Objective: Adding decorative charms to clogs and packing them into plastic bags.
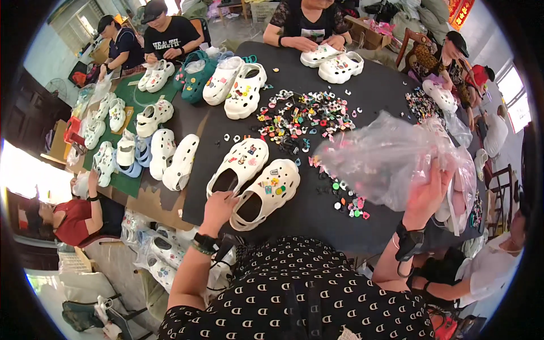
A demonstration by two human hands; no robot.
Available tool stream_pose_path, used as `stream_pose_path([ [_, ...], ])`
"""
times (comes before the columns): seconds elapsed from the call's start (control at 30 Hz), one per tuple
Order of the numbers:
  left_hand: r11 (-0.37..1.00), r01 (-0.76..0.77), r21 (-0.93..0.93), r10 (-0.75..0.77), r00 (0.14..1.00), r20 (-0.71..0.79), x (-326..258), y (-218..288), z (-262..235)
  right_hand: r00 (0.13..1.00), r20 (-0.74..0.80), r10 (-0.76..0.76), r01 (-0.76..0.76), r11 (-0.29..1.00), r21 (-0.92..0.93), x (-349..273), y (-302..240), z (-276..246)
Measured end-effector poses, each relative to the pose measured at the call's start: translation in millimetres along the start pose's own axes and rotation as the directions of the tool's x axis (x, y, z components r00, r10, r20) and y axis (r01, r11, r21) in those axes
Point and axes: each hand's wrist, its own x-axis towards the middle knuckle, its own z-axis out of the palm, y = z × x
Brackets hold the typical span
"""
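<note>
My left hand (220, 211) is closed at the heel ends of two white clogs lying side by side on the dark table. Small colourful charms dot the tops of the left clog (256, 152) and the right clog (285, 174). Over to the right, my raised right hand (426, 194) grips a clear plastic bag (377, 161). The bag spreads leftward above the table and hides part of the charms. Beneath and beside my right hand, more wrapped pale shoes (462, 195) show through plastic.
A heap of small charms (306, 116) covers the table's middle, with loose charms (352, 207) nearer me. Decorated white clogs (245, 90) stand beyond, and several more pairs (163, 153) are at the left. Co-workers sit around the table; one person's hands (317, 44) hold white clogs opposite me.
</note>
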Motion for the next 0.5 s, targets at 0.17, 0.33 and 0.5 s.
stream_pose_path([
  [0.17, 0.985, -0.093, 0.147, 0.093, 0.996, 0.005, -3, 78, -65, 0.85, 0.426, 0.308, -0.481, 0.784, 0.393, -41, 12, 5],
  [0.33, 0.121, 0.63, -0.767, 0.223, 0.736, 0.64, -3, 110, -70, 0.429, 0.872, 0.237, -0.45, 0.893, -0.022, -101, 25, 73],
  [0.5, 0.067, 0.472, -0.879, 0.376, 0.804, 0.461, -8, 120, -45, -0.276, 0.93, 0.244, -0.409, 0.846, -0.344, -130, 25, 117],
])
